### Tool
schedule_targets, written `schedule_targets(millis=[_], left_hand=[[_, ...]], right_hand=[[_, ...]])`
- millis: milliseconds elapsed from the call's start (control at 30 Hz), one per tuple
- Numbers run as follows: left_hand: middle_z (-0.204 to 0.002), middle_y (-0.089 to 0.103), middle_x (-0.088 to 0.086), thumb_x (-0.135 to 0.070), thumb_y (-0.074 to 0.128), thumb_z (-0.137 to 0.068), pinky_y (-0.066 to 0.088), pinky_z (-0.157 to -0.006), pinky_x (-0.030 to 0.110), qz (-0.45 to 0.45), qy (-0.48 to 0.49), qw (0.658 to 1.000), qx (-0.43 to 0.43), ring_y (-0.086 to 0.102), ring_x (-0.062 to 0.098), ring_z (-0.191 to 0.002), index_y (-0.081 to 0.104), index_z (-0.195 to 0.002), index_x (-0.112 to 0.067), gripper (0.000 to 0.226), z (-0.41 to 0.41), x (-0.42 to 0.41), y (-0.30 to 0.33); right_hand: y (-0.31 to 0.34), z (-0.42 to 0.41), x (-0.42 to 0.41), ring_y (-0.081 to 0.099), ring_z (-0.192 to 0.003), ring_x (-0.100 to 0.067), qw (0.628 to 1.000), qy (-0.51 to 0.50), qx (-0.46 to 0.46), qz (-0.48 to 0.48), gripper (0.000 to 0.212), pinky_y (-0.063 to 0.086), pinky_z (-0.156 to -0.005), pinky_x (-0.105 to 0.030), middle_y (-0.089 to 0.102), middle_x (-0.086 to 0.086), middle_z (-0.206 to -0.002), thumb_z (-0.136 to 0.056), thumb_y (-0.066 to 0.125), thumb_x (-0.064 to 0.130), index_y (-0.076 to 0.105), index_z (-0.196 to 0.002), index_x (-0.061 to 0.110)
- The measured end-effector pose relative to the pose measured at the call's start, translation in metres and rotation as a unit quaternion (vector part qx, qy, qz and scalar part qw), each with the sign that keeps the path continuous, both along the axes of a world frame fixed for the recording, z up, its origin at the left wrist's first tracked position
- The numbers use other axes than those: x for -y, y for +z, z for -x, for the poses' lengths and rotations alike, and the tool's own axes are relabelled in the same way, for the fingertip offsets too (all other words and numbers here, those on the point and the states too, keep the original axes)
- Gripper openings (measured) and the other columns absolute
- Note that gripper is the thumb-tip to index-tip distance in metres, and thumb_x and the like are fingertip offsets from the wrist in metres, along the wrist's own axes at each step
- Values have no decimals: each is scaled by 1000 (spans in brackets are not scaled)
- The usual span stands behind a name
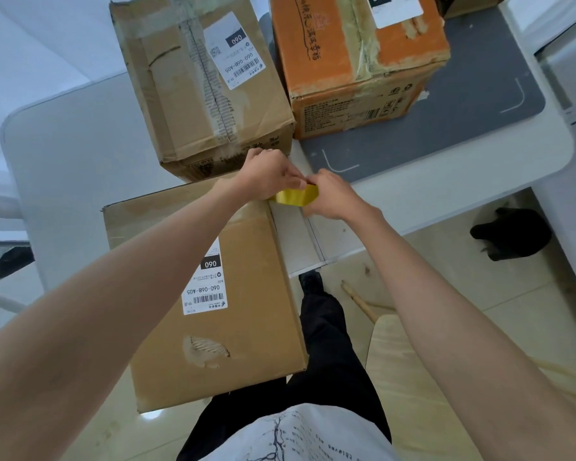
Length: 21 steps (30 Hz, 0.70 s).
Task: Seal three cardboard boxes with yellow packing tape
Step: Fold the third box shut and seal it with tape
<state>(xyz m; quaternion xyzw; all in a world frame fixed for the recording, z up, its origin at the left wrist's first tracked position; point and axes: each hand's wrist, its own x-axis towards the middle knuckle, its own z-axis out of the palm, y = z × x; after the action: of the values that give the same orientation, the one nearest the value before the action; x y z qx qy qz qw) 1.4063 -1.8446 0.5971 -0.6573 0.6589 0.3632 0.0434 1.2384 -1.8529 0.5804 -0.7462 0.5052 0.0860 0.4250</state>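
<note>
I am holding a small roll of glossy yellow packing tape (296, 196) between both hands, just above the far right corner of the plain brown cardboard box with a white shipping label (213, 287) that is lying nearest me on the pale grey table (67, 181). My left hand (270, 178) is curling round the roll's left side, fingers pinching at it, and my right hand (335, 196) is gripping the right side; I cannot tell whether a loose tape end is between my fingertips. Beyond this near box, a second brown cardboard box with old clear tape (200, 81) is sitting, and right of that one an orange printed cardboard box (356, 51).

I judge I am starting the strip. The tape could fold onto itself if I am pulling it slack, or land skewed off the seam, since the near box is overhanging the table edge and may shift under pressure.
</note>
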Motion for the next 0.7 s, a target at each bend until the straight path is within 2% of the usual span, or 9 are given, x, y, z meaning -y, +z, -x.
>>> schedule_targets(millis=[100, 133, 200, 267, 333, 433, 500, 600, 700], left_hand=[[-113, 64, -8, -44, 71, -90, 28, -101, 37, 82, 4, 996, -28, 48, 22, -116, 75, -113, -36, 25, 4, -11, 12], [-117, 60, -6, -41, 77, -85, 30, -99, 35, 120, 35, 991, -45, 47, 21, -116, 71, -117, -33, 33, 6, -17, 16], [-129, 51, -2, -36, 88, -74, 32, -100, 30, 174, 128, 973, -82, 45, 17, -120, 58, -133, -25, 67, 10, -30, 27], [-137, 46, 1, -37, 93, -65, 34, -105, 26, 175, 201, 957, -116, 43, 13, -124, 47, -145, -19, 94, 10, -42, 37], [-141, 47, 2, -41, 94, -62, 35, -108, 26, 144, 236, 953, -123, 46, 14, -128, 43, -150, -15, 105, 7, -49, 49], [-137, 54, 2, -47, 93, -63, 42, -110, 33, 119, 244, 956, -111, 51, 17, -127, 52, -146, -13, 98, 0, -57, 72], [-127, 60, 0, -47, 91, -65, 47, -104, 36, 128, 243, 955, -109, 56, 18, -118, 62, -136, -15, 83, -5, -61, 88], [-116, 62, -1, -43, 90, -69, 53, -96, 41, 152, 238, 954, -104, 60, 19, -107, 68, -124, -18, 65, -11, -63, 111], [-110, 59, -2, -39, 92, -68, 54, -90, 38, 189, 245, 947, -87, 60, 18, -102, 70, -116, -17, 57, -14, -63, 131]], right_hand=[[11, 7, -5, 57, -101, -25, 998, -47, 28, -5, 49, 43, -77, -35, 52, -3, -108, -72, 88, 21, 68, -116, 12], [15, 10, -8, 57, -101, -24, 996, -79, 44, -5, 52, 48, -80, -37, 54, -3, -109, -70, 90, 23, 68, -116, 13], [20, 14, -16, 60, -99, -26, 988, -131, 79, -13, 48, 55, -84, -47, 57, -6, -107, -67, 92, 27, 68, -107, 15], [27, 18, -25, 60, -95, -26, 982, -150, 113, -18, 39, 55, -83, -51, 57, -7, -104, -66, 93, 30, 63, -90, 22], [40, 20, -34, 61, -93, -26, 976, -160, 147, -32, 40, 56, -81, -50, 57, -7, -103, -66, 93, 34, 57, -83, 26], [59, 16, -43, 63, -96, -27, 964, -173, 191, -58, 42, 59, -81, -43, 56, -8, -108, -70, 91, 34, 61, -94, 17], [71, 9, -46, 64, -97, -27, 956, -183, 217, -70, 42, 60, -77, -36, 56, -11, -111, -74, 90, 30, 61, -100, 13], [87, -3, -47, 64, -95, -27, 951, -184, 238, -72, 38, 54, -67, -25, 58, -14, -112, -78, 87, 28, 61, -101, 12], [102, -14, -45, 64, -87, -22, 945, -188, 258, -71, 30, 58, -68, -31, 63, -14, -109, -80, 86, 24, 61, -93, 14]])
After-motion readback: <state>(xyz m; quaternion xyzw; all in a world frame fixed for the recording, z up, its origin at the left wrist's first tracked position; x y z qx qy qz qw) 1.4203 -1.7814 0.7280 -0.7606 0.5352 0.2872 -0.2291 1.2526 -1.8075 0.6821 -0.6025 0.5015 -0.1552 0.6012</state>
